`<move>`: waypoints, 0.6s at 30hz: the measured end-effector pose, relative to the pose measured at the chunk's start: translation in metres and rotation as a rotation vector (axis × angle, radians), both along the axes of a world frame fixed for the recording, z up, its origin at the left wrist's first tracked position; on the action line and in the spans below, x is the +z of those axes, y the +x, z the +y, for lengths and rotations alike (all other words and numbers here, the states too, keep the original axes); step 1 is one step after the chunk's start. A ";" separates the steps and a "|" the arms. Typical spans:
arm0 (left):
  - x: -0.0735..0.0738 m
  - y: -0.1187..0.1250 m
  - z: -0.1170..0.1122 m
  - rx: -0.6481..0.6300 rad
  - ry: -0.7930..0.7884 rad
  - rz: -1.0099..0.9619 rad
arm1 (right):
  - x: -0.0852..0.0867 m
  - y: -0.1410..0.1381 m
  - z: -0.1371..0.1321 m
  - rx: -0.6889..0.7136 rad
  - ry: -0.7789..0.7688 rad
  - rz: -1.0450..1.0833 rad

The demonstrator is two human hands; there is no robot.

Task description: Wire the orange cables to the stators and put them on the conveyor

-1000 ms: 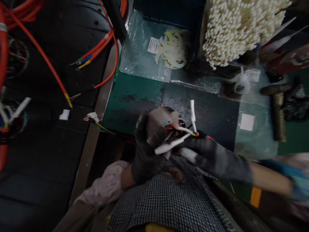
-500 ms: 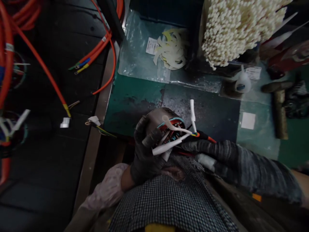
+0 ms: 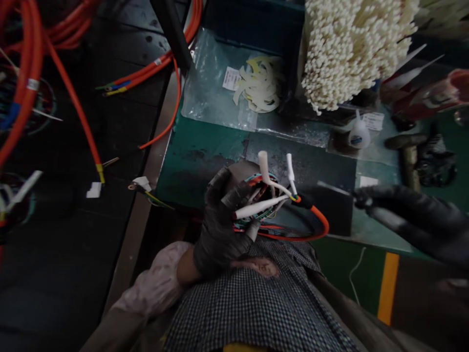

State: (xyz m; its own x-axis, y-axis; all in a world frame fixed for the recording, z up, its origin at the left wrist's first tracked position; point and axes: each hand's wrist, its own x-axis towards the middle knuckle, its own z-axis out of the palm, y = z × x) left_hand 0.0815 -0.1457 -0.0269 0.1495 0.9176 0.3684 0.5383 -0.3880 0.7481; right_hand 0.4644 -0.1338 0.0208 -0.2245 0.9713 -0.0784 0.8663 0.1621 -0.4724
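My left hand [image 3: 220, 230], in a dark glove, is closed around a round wound part [image 3: 252, 195] with coloured wires, held over the table's front edge. Three white sleeved wire ends [image 3: 263, 168] fan out from an orange cable [image 3: 318, 222] that loops to the right of the part. Off to the right, apart from the cable, is my right hand [image 3: 414, 220], gloved and smeared by motion. A faint pale strip [image 3: 333, 187] shows at its fingertips, but I cannot tell whether it is held.
A big bundle of white cable ties [image 3: 348, 44] stands at the back. A plastic bag of pale strips [image 3: 260, 83] lies on the green table [image 3: 194, 146]. A small white bottle [image 3: 358, 136] and a hammer [image 3: 408, 154] sit right. Orange cables [image 3: 73, 98] lie on the dark surface left.
My right hand let go of the wires and swung away to the right. The orange cable loop is now uncovered. My left hand still grips the round part.
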 end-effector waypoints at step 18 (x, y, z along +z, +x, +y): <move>0.006 0.005 0.003 -0.064 0.024 0.093 | -0.056 -0.167 -0.004 0.257 0.693 0.017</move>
State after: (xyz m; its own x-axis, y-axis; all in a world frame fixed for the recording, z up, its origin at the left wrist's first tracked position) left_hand 0.0866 -0.1432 -0.0207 0.2418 0.8961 0.3723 0.5784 -0.4411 0.6861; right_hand 0.2978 -0.1380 -0.0348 -0.4471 0.7136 0.5394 0.7546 0.6247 -0.2010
